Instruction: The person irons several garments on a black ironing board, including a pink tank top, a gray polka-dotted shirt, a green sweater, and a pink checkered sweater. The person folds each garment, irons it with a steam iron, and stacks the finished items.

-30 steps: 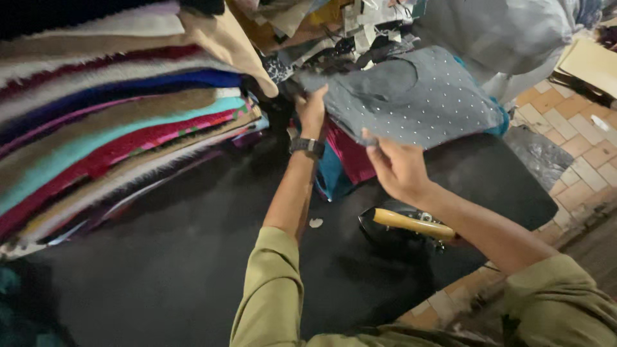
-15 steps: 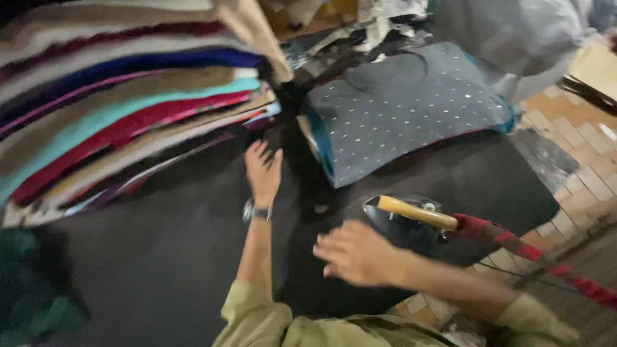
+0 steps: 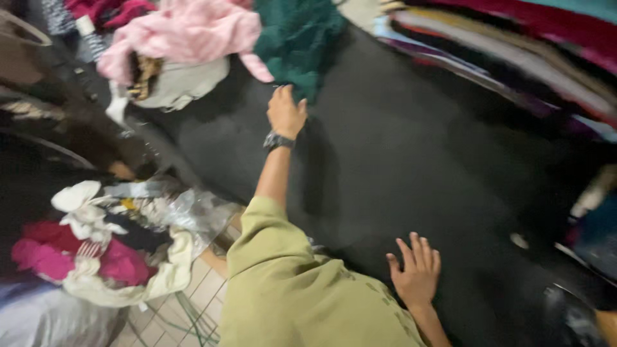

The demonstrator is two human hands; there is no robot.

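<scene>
My left hand (image 3: 286, 112), with a dark watch on the wrist, reaches out over the black work surface (image 3: 398, 167) and touches the lower edge of a dark green fuzzy cloth (image 3: 302, 38); whether the fingers grip it cannot be told. My right hand (image 3: 416, 270) lies flat on the black surface near me, fingers spread, holding nothing. Both arms wear olive green sleeves (image 3: 289, 289).
A pink garment (image 3: 186, 32) lies on a pale bundle left of the green cloth. A stack of folded coloured fabrics (image 3: 514, 45) runs along the far right. Below left, a heap of white, pink and clear-plastic items (image 3: 109, 244) sits over tiled floor.
The view has swung left, away from the grey dotted cloth and the iron. My left hand has moved to the green cloth; my right hand has come down flat on the surface.
</scene>
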